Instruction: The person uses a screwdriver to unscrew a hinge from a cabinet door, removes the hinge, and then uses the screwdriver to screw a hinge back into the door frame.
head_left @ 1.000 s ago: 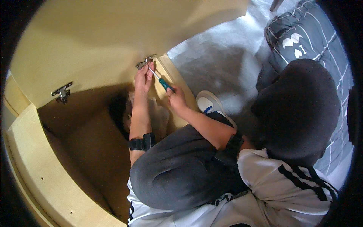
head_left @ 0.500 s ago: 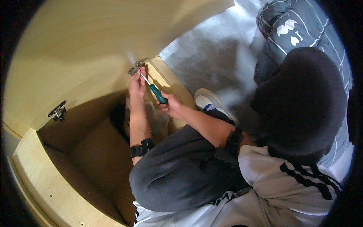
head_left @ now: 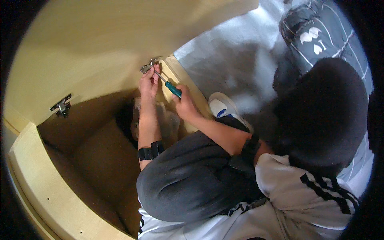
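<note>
My left hand (head_left: 149,83) reaches up to a metal hinge (head_left: 149,67) on the light wooden panel, its fingertips pinched at the hinge where the screwdriver's tip meets it. Those fingertips partly cover the contact. In my right hand (head_left: 186,103) is the green handle of a screwdriver (head_left: 173,89), gripped at its rear end. The metal shaft slants up and left from the handle to the hinge. A second hinge (head_left: 62,106) is fixed lower on the same panel, at the left, with neither hand near it.
The panel (head_left: 88,48) rises above a dark cabinet interior (head_left: 96,156), bordered by a pale wooden edge (head_left: 60,180). A clear plastic bag (head_left: 169,120) lies beside my left forearm. A shoe (head_left: 226,108) rests on the grey floor (head_left: 224,60). A grey quilted item (head_left: 326,36) and a large dark rounded shape (head_left: 320,116) fill the right.
The view has shifted slightly. My right hand has turned and re-gripped the screwdriver's handle, its knuckles now higher. My left hand stays at the hinge.
</note>
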Tool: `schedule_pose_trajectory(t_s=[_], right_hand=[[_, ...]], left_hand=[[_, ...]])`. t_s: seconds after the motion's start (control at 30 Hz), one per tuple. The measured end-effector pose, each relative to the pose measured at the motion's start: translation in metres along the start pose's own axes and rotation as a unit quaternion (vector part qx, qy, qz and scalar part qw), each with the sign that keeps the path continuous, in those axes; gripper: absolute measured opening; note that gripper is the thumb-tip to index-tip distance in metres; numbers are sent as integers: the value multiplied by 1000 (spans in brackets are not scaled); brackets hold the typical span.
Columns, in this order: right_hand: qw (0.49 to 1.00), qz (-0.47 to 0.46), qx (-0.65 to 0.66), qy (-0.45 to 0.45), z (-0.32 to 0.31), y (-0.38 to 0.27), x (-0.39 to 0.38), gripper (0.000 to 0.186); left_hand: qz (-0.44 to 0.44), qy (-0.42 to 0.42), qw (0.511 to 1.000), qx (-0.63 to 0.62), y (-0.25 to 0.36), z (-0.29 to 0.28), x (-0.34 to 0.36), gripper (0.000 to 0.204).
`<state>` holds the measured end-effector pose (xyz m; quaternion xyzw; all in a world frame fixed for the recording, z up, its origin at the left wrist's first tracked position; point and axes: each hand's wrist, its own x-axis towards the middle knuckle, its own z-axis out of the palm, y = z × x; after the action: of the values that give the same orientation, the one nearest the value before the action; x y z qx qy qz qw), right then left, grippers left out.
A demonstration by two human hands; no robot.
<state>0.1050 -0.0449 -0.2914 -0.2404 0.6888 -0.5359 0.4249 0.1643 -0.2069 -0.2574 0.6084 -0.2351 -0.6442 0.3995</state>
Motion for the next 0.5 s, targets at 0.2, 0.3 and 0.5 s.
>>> schedule_pose_trajectory(t_s=[0.2, 0.3, 0.5], right_hand=[[560, 521, 597, -241, -27, -10, 14, 22], [864, 309, 339, -209, -28, -17, 5, 36], [993, 54, 30, -98, -28, -31, 9, 33]], left_hand=[[-2, 19, 1000, -4, -1, -11, -3, 15], [-6, 25, 1000, 0, -2, -2, -4, 16], [2, -15, 1000, -6, 0, -4, -5, 17]])
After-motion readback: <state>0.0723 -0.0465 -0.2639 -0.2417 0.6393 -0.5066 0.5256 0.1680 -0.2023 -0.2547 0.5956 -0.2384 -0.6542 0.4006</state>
